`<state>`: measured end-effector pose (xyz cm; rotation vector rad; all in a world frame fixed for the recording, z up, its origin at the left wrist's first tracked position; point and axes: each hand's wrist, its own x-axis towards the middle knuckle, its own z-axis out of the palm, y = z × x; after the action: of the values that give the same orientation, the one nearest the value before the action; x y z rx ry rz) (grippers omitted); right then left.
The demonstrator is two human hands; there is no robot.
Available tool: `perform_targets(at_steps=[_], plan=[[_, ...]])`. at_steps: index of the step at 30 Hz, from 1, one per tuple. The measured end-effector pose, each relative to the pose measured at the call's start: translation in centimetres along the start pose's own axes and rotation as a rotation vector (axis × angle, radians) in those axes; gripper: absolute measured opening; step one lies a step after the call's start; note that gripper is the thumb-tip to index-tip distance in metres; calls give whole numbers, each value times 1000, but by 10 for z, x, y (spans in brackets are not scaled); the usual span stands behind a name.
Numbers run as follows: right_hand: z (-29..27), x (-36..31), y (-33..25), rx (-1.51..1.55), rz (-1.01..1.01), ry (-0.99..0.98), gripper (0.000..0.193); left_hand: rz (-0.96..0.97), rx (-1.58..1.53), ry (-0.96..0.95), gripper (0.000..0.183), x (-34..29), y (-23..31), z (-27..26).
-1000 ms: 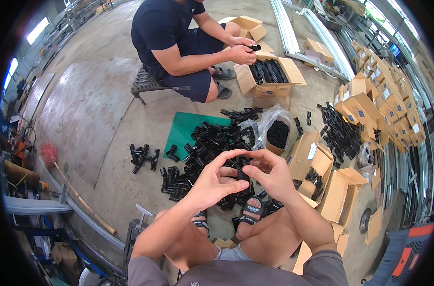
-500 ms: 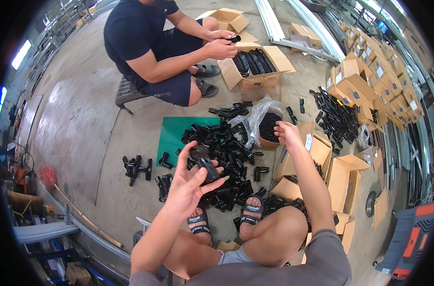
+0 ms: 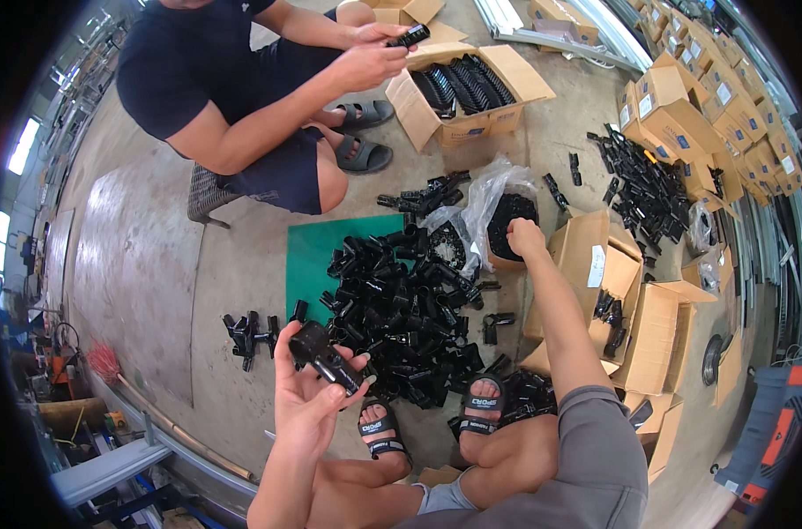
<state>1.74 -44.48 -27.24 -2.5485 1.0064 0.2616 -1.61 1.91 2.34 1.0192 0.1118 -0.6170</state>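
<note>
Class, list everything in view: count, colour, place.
held fittings: two, black, lower centre, top
fittings: many, black, floor piles
mat: one, green, centre
parts box: one, brown, centre right
bags: several, clear, centre right
packed box: one, brown, top centre
open boxes: several, brown, right, top
stacked boxes: many, brown, upper right
bars: several, silver, top right
person: one, navy clothes, upper left
stool: one, dark, under person
broom: one, red, tan, left
toolbox: one, grey, orange, lower right
feet: two, black sandals, lower centre
left hand: one, bare, holding fitting
right hand: one, bare, parts box
</note>
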Motion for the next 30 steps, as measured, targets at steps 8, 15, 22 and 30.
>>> perform_targets(at_steps=[8, 15, 22, 30], plan=[[35, 15, -33, 210, 222, 60, 24, 45, 99, -41, 89, 24, -18, -5], [44, 25, -18, 324, 321, 168, 21, 32, 330, -112, 78, 32, -20, -10], [-16, -29, -34, 503, 5, 240, 32, -25, 727, -125, 66, 31, -10, -1], [-139, -249, -141, 873, -609, -138, 19, 186, 1236, -170, 85, 8, 2, 9]])
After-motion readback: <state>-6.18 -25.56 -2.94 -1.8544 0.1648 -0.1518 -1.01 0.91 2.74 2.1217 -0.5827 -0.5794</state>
